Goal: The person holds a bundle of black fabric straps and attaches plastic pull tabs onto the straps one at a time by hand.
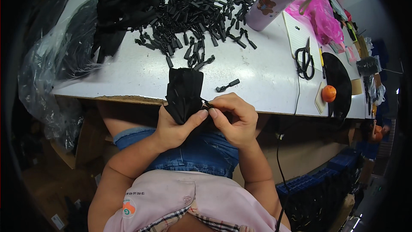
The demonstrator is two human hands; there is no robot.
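A folded bundle of black fabric pieces (185,92) stands up from my left hand (176,126), closed around its lower end at the table's front edge. Beside it, my right hand (234,118) pinches a small black piece at the bundle's right side, close to my left thumb. The fingers partly cover that piece, so its kind is hard to make out. One black zipper pull (227,86) lies alone on the table just beyond my right hand. Farther back spreads a large heap of similar zipper pulls (195,10), a few trailing toward the bundle.
More black fabric (124,10) and clear plastic bags (56,60) lie at the left. A lilac tumbler (274,4) stands right of the heap. At the right are black scissors (304,62), a notepad (296,34), a pink plastic bag (317,17) and an orange round object (329,93).
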